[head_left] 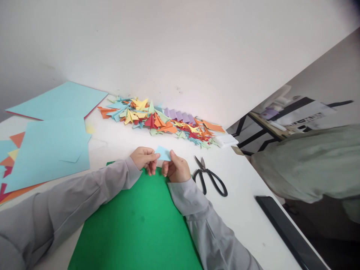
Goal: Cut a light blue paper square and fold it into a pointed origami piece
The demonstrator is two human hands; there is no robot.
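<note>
A small light-blue folded paper is held between both my hands just above the far edge of a green sheet. My left hand pinches its left side with curled fingers. My right hand pinches its right side, fingers closed round it. Both arms wear grey sleeves and rest on the white table.
Black scissors lie just right of my right hand. A long heap of folded coloured paper shapes runs along the wall. Large light-blue sheets over orange ones lie at left. A dark flat object sits at the table's right edge; another person in green is beyond it.
</note>
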